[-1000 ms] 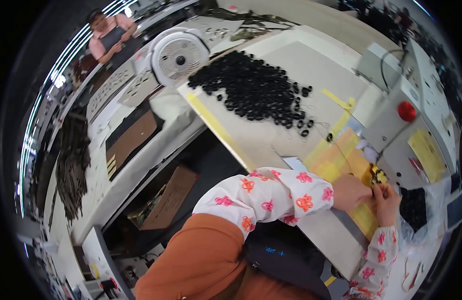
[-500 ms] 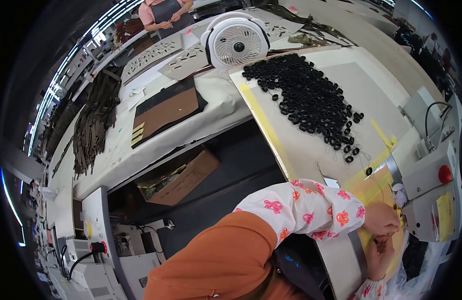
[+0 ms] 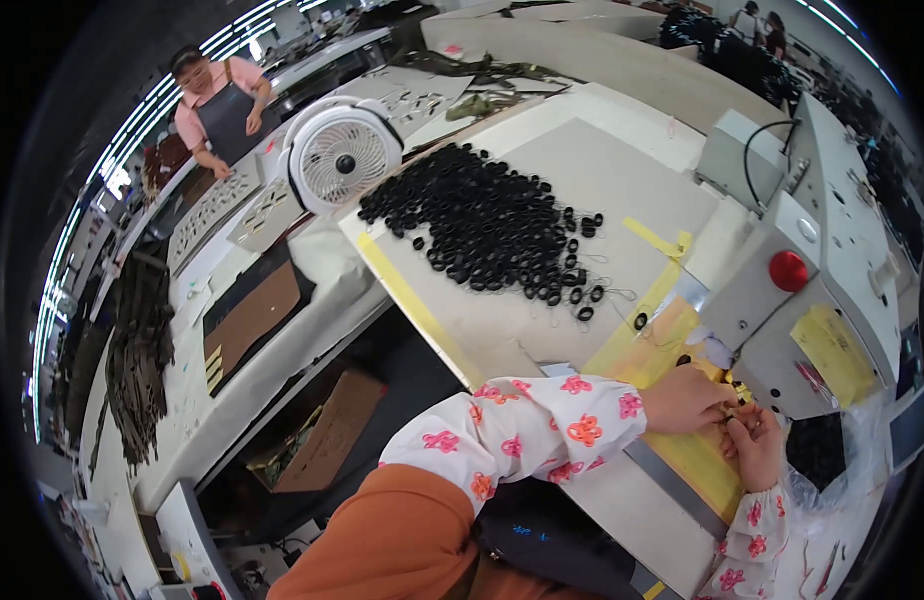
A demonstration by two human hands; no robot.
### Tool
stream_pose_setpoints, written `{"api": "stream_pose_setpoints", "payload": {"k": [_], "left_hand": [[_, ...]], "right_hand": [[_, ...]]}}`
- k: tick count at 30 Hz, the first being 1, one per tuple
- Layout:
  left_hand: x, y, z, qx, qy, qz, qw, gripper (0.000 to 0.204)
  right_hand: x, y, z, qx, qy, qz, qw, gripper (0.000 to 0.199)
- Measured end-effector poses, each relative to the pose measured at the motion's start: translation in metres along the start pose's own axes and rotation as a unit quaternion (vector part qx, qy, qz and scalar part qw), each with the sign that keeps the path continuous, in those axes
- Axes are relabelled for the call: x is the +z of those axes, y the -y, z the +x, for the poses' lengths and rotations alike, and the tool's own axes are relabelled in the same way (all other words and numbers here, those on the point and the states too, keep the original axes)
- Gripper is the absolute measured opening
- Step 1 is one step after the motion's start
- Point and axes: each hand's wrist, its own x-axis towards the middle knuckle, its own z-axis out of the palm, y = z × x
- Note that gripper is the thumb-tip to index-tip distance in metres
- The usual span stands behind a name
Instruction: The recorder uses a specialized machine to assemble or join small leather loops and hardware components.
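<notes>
My left hand reaches across the yellow-covered work surface to the front of a sewing machine. Beside it, my right hand comes up from below, with its fingertips almost meeting those of the left. Both hands are closed in a pinch at the machine's working end. Something small and dark shows between the fingertips, too covered to name. A small black ring lies apart on the table, close to my left hand. Farther off spreads a large pile of black rings with thin thread tails.
A red button and a yellow paper are on the machine. Clear plastic hangs below it. Left of the ring pile stands a white fan; dark straps lie farther left. A person stands at the far table.
The view has turned right, so more of the machine shows. My hands stay close together at the machine, their fingertips nearer its working end. The far person is now more fully visible.
</notes>
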Motion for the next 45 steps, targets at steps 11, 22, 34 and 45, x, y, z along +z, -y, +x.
{"api": "stream_pose_setpoints", "payload": {"k": [11,22,34,45], "left_hand": [[-0.006,-0.005,-0.004,0.001,0.022,-0.002,1.000,0.016],[-0.004,0.007,0.001,0.043,-0.017,0.041,0.998,0.018],[0.004,-0.004,0.021,-0.126,0.062,0.023,0.990,0.022],[0.002,-0.010,0.022,-0.176,0.065,0.037,0.982,0.026]], "right_hand": [[0.009,-0.001,0.001,-0.017,0.067,0.004,0.998,0.011],[0.022,-0.003,0.001,-0.078,-0.053,-0.076,0.993,0.014],[0.014,-0.019,0.001,-0.218,-0.209,-0.233,0.924,0.010],[0.016,-0.021,0.007,-0.253,-0.223,-0.281,0.898,0.008]]}}
